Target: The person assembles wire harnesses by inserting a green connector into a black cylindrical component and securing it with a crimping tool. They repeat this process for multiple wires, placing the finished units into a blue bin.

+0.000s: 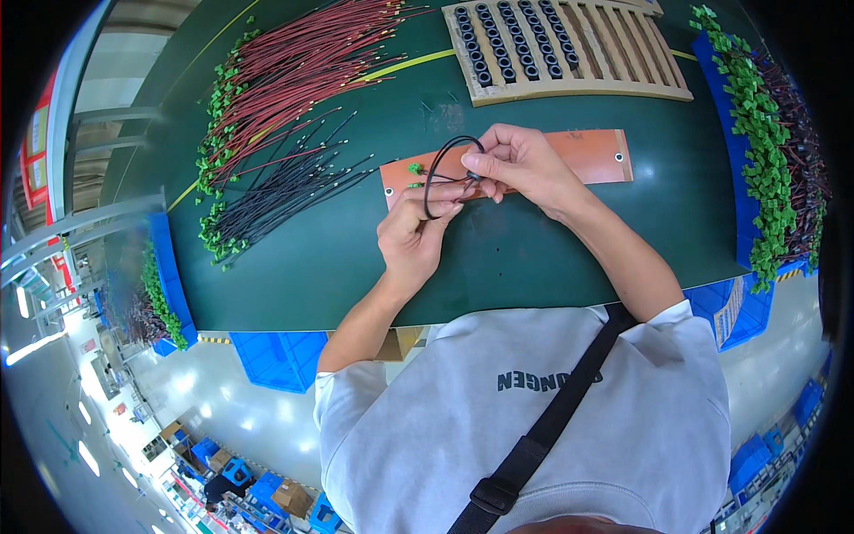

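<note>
My left hand (414,233) is closed, thumb against fingers, on a black cable (432,169). The cable bends up in a loop between my two hands. A small black ring (473,176) sits on the cable, at the fingertips of my right hand (525,167), which is closed in a pinch there. Fingers partly hide the ring, so how the cable runs through it is not clear. Green connectors (415,168) show just left of the loop, above an orange strip-shaped board (583,158) lying under my hands.
Red wires (298,84) and black wires (280,182) with green connectors lie in bundles on the left of the green table (338,289). A slotted tray (614,53) holds rows of black rings at the far side. Blue bins (743,231) of wires stand at both edges.
</note>
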{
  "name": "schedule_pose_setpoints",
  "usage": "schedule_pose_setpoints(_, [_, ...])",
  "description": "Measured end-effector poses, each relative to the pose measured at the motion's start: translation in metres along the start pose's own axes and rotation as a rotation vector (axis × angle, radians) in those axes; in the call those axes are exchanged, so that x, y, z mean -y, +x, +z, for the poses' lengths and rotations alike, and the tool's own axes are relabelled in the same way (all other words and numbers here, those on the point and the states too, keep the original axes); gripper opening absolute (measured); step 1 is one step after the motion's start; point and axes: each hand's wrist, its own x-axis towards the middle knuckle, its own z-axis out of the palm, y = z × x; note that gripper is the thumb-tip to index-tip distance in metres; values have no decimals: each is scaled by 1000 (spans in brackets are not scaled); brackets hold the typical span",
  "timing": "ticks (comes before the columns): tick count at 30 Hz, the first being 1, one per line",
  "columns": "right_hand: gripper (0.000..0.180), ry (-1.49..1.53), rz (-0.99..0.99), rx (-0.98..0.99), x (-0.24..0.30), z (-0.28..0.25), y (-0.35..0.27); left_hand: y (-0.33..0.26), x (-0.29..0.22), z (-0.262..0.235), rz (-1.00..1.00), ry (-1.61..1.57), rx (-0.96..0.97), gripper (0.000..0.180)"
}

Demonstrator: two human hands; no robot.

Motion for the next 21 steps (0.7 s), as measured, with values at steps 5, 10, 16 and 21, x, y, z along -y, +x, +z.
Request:
schedule_pose_setpoints(5, [34, -25, -140, -2, -13, 6, -4, 24, -2, 4, 218, 312, 31, 12])
schedule_pose_setpoints(10, [22, 235, -145, -101, -17, 6, -10, 31, 1, 18, 135, 112, -31, 16])
schedule_pose_setpoints(16, [8, -604, -667, -243, -10, 0, -23, 33, -13, 26, -67, 129, 36, 21])
schedule_pose_setpoints(21, [11, -973, -931, -397, 19, -28, -38, 35, -10, 22, -147, 314, 241, 24])
